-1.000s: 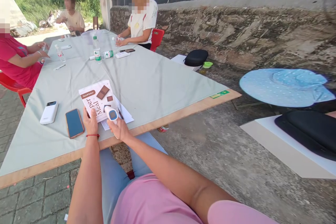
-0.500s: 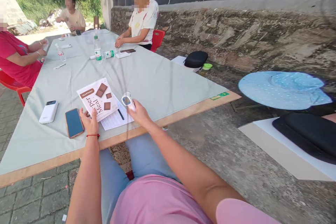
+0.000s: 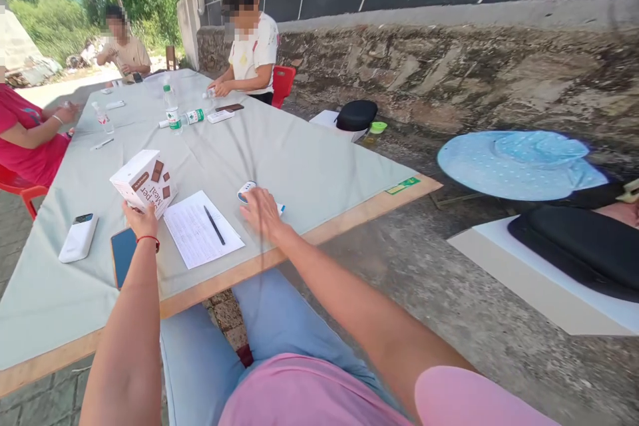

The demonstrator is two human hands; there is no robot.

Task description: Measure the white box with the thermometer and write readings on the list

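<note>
My left hand (image 3: 141, 218) is closed around the lower edge of a white box (image 3: 144, 183) with brown chocolate squares and lettering printed on it. The box is tilted, its blank side facing up and left. Over at the right, my right hand (image 3: 263, 213) lies over a white handheld thermometer (image 3: 246, 190) with a small dark screen, low on the table. Fingers cover its middle, and its blue-tipped end shows past the hand. Between my hands lies a handwritten sheet (image 3: 192, 243) with a black pen (image 3: 214, 225) on it. A phone (image 3: 123, 256) is partly hidden under my left wrist.
A white power bank (image 3: 78, 237) lies at the left of the cloth-covered table (image 3: 309, 166). Farther back are an upright water bottle (image 3: 172, 110) and a lying one (image 3: 194, 116). Three people sit around the table. A blue hat (image 3: 519, 163) is off to the right.
My left hand has lifted and turned the box leftward, uncovering the sheet. My right hand has lowered the thermometer onto the table, turning palm down. The camera view has shifted slightly.
</note>
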